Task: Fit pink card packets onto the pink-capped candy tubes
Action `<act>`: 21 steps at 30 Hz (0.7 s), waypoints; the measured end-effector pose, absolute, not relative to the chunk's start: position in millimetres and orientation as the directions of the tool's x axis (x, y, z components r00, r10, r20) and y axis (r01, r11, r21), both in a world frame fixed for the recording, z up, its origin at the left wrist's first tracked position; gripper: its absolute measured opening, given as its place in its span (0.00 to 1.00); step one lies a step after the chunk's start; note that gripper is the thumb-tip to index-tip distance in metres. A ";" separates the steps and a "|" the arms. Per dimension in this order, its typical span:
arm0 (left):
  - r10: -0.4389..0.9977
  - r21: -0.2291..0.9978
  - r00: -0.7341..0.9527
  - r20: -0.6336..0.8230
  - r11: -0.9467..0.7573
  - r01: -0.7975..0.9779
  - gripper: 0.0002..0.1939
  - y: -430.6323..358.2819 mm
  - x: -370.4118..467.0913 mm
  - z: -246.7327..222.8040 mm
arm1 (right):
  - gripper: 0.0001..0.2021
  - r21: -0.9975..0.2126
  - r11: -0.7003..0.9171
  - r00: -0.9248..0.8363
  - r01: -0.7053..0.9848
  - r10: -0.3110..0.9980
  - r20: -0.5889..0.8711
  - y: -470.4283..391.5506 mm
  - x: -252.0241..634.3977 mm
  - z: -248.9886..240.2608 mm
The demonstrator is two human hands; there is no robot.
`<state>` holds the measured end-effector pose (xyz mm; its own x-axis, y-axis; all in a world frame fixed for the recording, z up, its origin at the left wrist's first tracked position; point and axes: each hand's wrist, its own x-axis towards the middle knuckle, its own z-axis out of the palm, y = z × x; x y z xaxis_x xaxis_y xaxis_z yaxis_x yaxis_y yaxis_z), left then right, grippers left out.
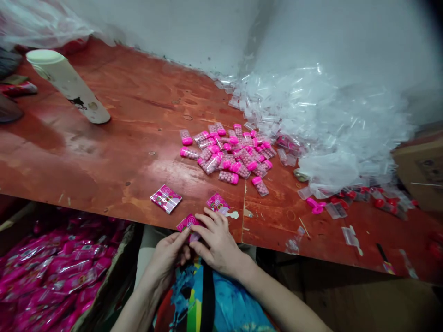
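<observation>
At lower centre, our left hand (178,246) pinched a pink card (187,222) at the desk's (131,161) edge; our right hand (216,233), fingers slightly spread, touched it too. Pink-capped containers (230,152) lay in a heap at centre.

Bottom-left box (114,268), partly cut off

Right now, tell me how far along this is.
Looks done: pink packets filling the lower-left box. In hand: a pink printed piece, pinched by the left hand, right hand against it. Apparently left: loose pink-capped containers, heaped clear ones.
</observation>
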<state>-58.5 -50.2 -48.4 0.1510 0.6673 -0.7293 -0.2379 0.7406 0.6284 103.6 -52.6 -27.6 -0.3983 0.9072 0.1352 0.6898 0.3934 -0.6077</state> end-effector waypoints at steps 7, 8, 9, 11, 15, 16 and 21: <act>0.751 0.752 0.073 -0.656 0.659 -0.027 0.21 -55.1 -61.2 -29.2 | 0.14 -0.782 0.302 -0.249 0.545 0.949 0.193 -54.0 105.7 -28.3; 0.768 0.768 0.069 -0.637 0.640 -0.034 0.21 -55.0 -60.1 -25.1 | 0.15 -0.823 0.258 -0.203 0.507 0.963 0.177 -54.0 105.4 -27.6; 0.784 0.783 0.063 -0.618 0.621 -0.046 0.20 -54.3 -58.4 -21.0 | 0.16 -0.862 0.206 -0.155 0.464 0.977 0.149 -53.6 105.1 -26.7; 0.807 0.804 0.059 -0.588 0.591 -0.066 0.20 -51.2 -53.8 -13.6 | 0.18 -0.926 0.083 -0.078 0.369 0.995 0.059 -51.8 104.0 -24.5; 0.823 0.818 0.045 -0.567 0.568 -0.093 0.19 -41.6 -41.8 -4.8 | 0.16 -0.984 -0.105 -0.022 0.145 0.994 -0.109 -46.9 101.7 -22.6; 0.821 0.815 0.031 -0.571 0.570 -0.104 0.18 -39.3 -38.8 -3.8 | 0.15 -0.988 -0.117 -0.014 0.101 0.993 -0.119 -46.2 101.6 -23.1; 0.803 0.796 -0.005 -0.595 0.589 -0.143 0.18 -30.8 -26.9 -1.8 | 0.12 -0.989 -0.081 0.035 0.126 0.996 -0.077 -46.1 105.9 -26.1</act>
